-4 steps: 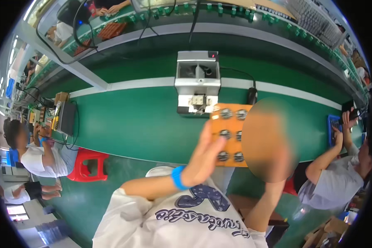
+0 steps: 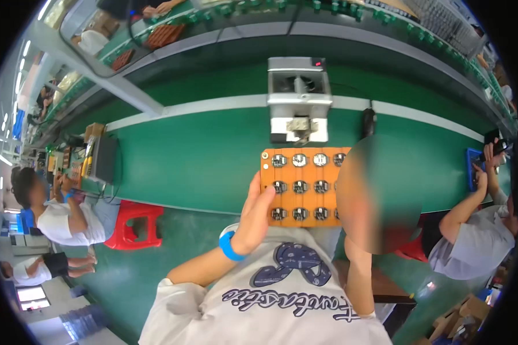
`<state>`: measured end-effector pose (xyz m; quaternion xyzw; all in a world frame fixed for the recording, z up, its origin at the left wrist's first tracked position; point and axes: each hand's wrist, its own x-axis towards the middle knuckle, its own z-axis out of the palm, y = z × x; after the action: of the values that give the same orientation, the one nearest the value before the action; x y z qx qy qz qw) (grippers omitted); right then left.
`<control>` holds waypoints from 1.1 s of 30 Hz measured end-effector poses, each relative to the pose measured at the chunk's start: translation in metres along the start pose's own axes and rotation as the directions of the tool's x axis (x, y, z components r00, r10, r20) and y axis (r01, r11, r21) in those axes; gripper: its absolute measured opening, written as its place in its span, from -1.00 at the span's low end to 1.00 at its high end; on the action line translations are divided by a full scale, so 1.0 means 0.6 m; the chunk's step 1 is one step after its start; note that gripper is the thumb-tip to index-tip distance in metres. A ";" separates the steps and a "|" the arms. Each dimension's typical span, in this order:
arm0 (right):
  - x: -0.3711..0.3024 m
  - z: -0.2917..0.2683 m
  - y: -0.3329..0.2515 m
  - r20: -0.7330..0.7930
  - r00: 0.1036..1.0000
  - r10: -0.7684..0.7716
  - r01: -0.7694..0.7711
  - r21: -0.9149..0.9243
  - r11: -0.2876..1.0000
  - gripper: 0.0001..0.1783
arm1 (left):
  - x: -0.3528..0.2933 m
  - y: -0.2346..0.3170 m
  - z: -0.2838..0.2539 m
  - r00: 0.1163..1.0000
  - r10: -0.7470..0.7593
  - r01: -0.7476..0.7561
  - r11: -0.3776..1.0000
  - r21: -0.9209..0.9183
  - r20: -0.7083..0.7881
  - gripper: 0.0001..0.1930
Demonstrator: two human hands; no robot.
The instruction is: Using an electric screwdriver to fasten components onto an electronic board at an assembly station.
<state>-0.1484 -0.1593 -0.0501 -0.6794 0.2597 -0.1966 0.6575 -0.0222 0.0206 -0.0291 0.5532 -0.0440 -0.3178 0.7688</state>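
An orange panel (image 2: 310,200) carries several round black-and-silver parts in rows and is held just in front of the machine. My left hand (image 2: 253,221), with a blue band at the wrist, grips the panel's left edge, thumb on top and fingers around the side. At the panel's right side is my right hand (image 2: 360,230); a blurred patch covers its fingers and the panel's right end, so its grip cannot be made out. Beyond the panel stands a small grey-and-silver bench machine (image 2: 299,98) with a metal fixture (image 2: 301,127) at its front.
A green bench top (image 2: 201,167) spreads around the machine. A black cable connector (image 2: 368,122) lies right of it. Coworkers sit at left and right, with a red stool (image 2: 135,224) at left and a blue tray (image 2: 473,169) at right. A grey post (image 2: 103,69) slants at upper left.
The panel and my left hand have moved left relative to the machine, and more columns of round parts now show. The whole view has shifted slightly, placing the machine farther right in it.
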 end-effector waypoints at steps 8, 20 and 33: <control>0.024 0.063 0.077 -0.104 0.994 0.018 -0.054 -0.357 0.932 -0.50 | 0.047 -0.083 -0.118 0.971 0.168 -0.039 0.812 0.582 -0.170 -0.46; 0.109 -0.003 0.057 -0.063 0.939 -0.338 0.170 -0.770 0.615 -0.67 | 0.060 -0.072 -0.156 0.989 0.121 -0.033 0.755 0.655 -0.089 -0.43; 0.277 -0.078 0.093 -0.221 0.973 -0.073 -0.128 -0.772 0.622 -0.19 | 0.056 -0.028 -0.123 0.843 0.405 -0.495 0.327 0.805 0.353 -0.58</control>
<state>-0.0512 -0.2980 -0.1153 -0.8656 0.4041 -0.1314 0.2650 0.0277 0.0601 -0.0816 0.8159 -0.3846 -0.0476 0.4291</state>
